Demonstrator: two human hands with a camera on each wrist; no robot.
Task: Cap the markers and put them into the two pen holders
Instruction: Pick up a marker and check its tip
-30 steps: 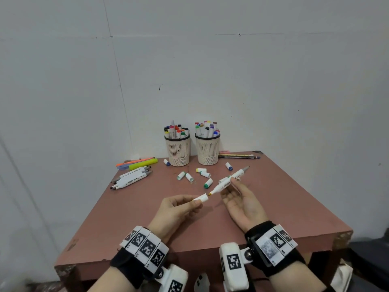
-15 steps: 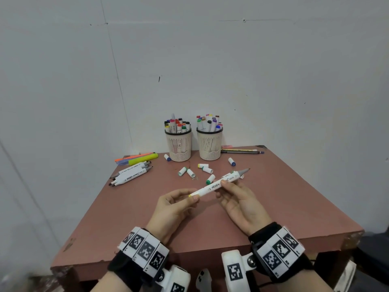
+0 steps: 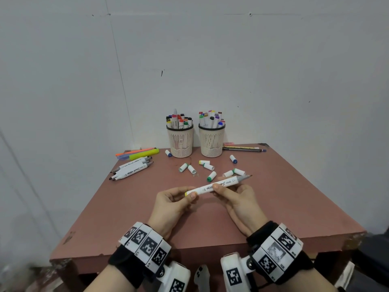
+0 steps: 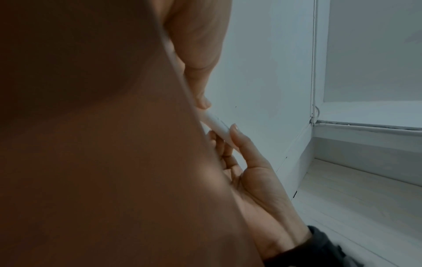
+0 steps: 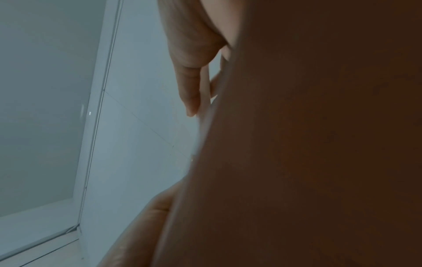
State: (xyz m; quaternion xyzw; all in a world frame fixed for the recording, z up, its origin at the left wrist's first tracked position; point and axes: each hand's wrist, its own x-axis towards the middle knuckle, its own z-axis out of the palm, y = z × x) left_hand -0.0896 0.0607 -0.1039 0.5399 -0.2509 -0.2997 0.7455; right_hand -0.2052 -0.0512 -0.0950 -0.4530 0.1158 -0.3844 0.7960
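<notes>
Holding a white-barrelled marker with a yellow-banded cap on its near end level above the reddish-brown table, both hands are on it right now: the left hand pinches the yellow-capped end between thumb and fingertips, while the right hand curls thumb and fingers round the barrel further along. And look at the far end, the grey nib is bare, pointing toward the loose white caps with coloured ends scattered just beyond. That is the risk as I see it: an uncapped tip could smear a finger or the tabletop if the grip slips, and picking a wrong-coloured cap would spoil the match. The two cream slotted pen holders at the back already look crowded, so pushing another marker in could tip one. The wrist views are too dark to add anything.
</notes>
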